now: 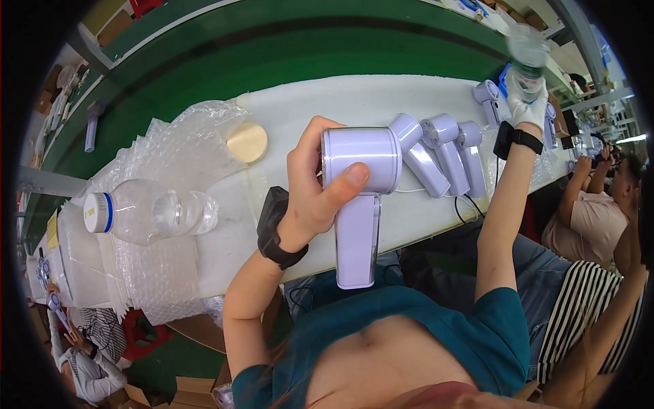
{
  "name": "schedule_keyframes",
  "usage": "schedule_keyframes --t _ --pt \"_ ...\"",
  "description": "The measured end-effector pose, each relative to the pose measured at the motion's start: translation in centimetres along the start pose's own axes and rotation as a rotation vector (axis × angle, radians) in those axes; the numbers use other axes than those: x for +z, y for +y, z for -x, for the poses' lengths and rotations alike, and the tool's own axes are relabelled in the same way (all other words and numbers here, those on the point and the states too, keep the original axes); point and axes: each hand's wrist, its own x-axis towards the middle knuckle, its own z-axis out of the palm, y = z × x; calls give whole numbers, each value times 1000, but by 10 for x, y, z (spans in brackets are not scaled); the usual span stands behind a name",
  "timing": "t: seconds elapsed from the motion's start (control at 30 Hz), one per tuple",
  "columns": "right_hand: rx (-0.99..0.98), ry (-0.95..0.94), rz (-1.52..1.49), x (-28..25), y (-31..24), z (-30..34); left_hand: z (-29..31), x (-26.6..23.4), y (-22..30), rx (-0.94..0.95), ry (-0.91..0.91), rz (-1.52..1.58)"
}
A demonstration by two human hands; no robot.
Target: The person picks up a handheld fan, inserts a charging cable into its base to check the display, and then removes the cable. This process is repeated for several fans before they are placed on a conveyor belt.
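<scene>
My left hand (315, 194) is closed around the round head of a lavender handheld fan (360, 158), its thumb across the front and the handle pointing down toward me. At the far right, my right hand (530, 110) wears a white glove and grips a clear plastic bottle (528, 58), blurred by motion. Several more lavender fans (446, 153) lie side by side on the white table (293, 102), right of the held one. Another fan (488, 99) is beside my gloved hand. Black cords (465, 210) hang at the table's near edge.
Clear bubble wrap bags (163, 273) are piled on the left. A large clear plastic bottle (146, 211) with a white cap lies on them, near a round cream-coloured disc (247, 142). A person in stripes (589, 320) sits close at right; another person (95, 365) is at lower left.
</scene>
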Motion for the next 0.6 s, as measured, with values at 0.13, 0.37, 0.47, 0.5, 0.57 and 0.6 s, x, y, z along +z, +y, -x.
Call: schedule_keyframes --t 0.13,0.37,0.47,0.5,0.57,0.6 --pt "-306 -2 363 21 7 23 1 0 2 -1 5 -25" --pt "-767 -114 1243 36 20 54 0 2 3 18 0 -22" --pt "-755 29 1318 23 18 37 0 1 0 32 -3 -33" --pt "-755 29 1317 21 16 33 0 1 -1 40 -6 -38" --pt "-726 68 1335 15 13 27 0 2 -1 41 -8 -40" --pt "-712 87 1344 12 13 24 0 3 0 41 -9 -41"
